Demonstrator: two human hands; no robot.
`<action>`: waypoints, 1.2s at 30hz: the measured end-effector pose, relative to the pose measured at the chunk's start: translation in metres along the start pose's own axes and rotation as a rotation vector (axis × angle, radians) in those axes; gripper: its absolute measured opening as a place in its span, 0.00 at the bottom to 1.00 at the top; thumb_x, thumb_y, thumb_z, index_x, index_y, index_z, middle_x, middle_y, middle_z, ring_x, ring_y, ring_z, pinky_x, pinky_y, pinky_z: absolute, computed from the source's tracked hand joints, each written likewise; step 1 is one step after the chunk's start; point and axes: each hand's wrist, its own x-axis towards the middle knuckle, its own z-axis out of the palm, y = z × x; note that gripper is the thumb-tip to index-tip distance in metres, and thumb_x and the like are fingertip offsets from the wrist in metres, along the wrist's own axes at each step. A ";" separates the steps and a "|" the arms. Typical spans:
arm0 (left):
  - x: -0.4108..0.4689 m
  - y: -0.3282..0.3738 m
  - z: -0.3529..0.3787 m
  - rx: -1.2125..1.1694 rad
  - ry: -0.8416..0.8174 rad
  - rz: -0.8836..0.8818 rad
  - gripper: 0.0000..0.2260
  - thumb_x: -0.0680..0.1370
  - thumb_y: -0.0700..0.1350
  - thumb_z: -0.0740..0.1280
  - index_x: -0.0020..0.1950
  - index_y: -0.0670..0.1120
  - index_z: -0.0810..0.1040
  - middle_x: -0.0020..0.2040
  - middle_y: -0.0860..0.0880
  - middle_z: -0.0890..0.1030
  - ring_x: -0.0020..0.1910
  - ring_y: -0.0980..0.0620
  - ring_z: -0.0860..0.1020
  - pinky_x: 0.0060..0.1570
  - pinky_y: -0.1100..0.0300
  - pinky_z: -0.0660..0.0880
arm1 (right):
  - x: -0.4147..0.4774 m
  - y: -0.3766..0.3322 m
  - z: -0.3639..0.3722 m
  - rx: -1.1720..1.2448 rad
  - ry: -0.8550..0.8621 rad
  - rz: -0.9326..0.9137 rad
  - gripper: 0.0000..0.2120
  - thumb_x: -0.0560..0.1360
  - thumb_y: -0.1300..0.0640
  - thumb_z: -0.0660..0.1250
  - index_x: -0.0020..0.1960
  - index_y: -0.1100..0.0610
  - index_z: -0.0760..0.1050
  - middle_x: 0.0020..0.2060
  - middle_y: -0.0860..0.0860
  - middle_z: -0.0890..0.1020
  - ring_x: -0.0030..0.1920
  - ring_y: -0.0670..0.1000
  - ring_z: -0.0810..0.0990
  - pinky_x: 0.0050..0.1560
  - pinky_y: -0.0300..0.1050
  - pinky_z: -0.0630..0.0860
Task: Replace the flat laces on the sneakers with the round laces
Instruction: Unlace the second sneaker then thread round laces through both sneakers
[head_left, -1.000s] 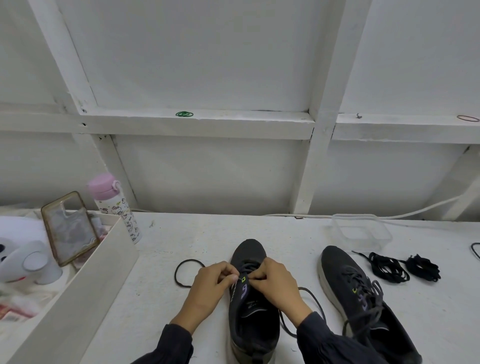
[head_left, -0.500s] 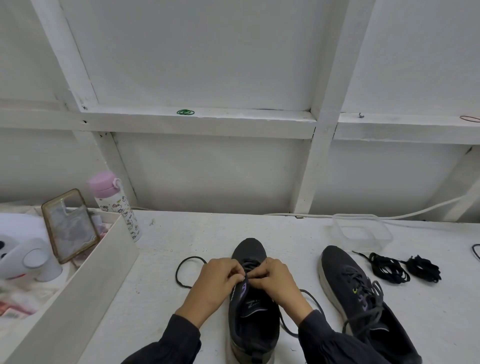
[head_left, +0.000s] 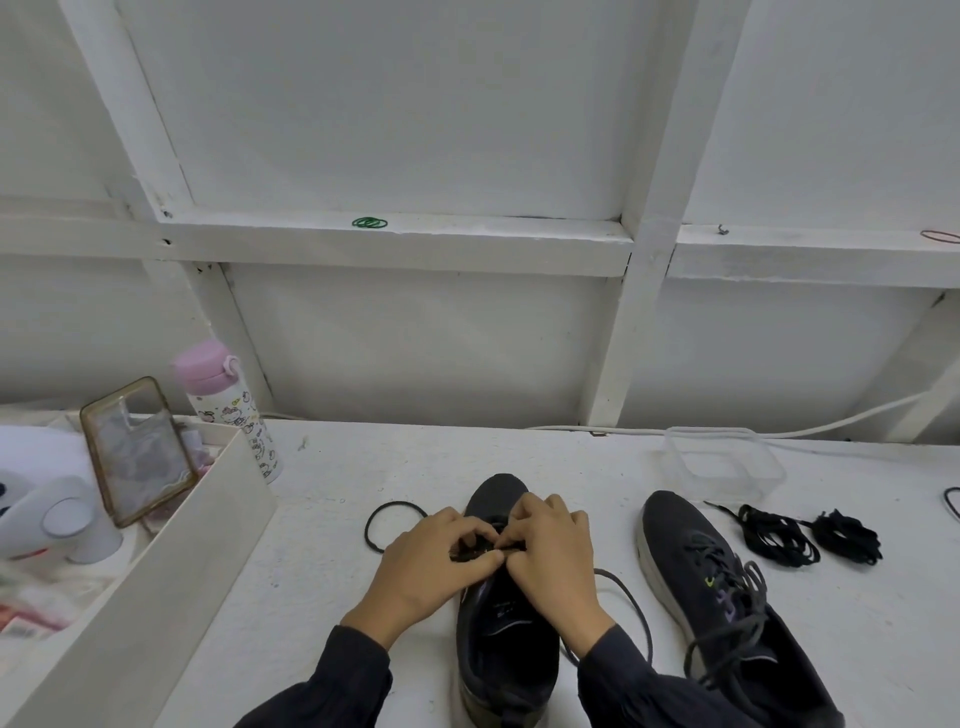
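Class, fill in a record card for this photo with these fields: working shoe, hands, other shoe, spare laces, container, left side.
Working shoe: dark sneaker, toe pointing away, mid-table
Hands: left hand and right hand both pinch a lace over its eyelets
Other shoe: second sneaker, to the right, grey-laced, untouched
Spare laces: two black bundles, right of the second sneaker
Container: clear tub, behind the bundles
Left side: pink-capped bottle; phone case leaning in a white box
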 end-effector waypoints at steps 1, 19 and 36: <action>0.002 -0.001 -0.001 0.005 -0.001 -0.008 0.15 0.70 0.68 0.63 0.54 0.67 0.76 0.48 0.61 0.76 0.49 0.63 0.75 0.52 0.59 0.74 | 0.001 0.000 -0.002 0.015 0.022 0.000 0.11 0.72 0.59 0.66 0.45 0.48 0.85 0.42 0.40 0.72 0.47 0.45 0.67 0.47 0.43 0.58; 0.001 0.001 0.032 -0.465 0.243 0.034 0.11 0.74 0.46 0.74 0.38 0.63 0.82 0.42 0.56 0.80 0.43 0.56 0.79 0.41 0.62 0.75 | -0.002 0.017 -0.012 0.866 -0.019 0.107 0.12 0.67 0.67 0.76 0.48 0.56 0.86 0.31 0.44 0.81 0.36 0.40 0.79 0.42 0.34 0.75; 0.000 0.021 0.037 -0.743 0.127 0.158 0.21 0.71 0.44 0.77 0.63 0.50 0.77 0.56 0.54 0.83 0.58 0.55 0.80 0.59 0.62 0.75 | 0.007 0.014 -0.025 0.561 -0.041 0.028 0.15 0.65 0.65 0.77 0.32 0.44 0.81 0.30 0.44 0.82 0.28 0.39 0.77 0.33 0.31 0.69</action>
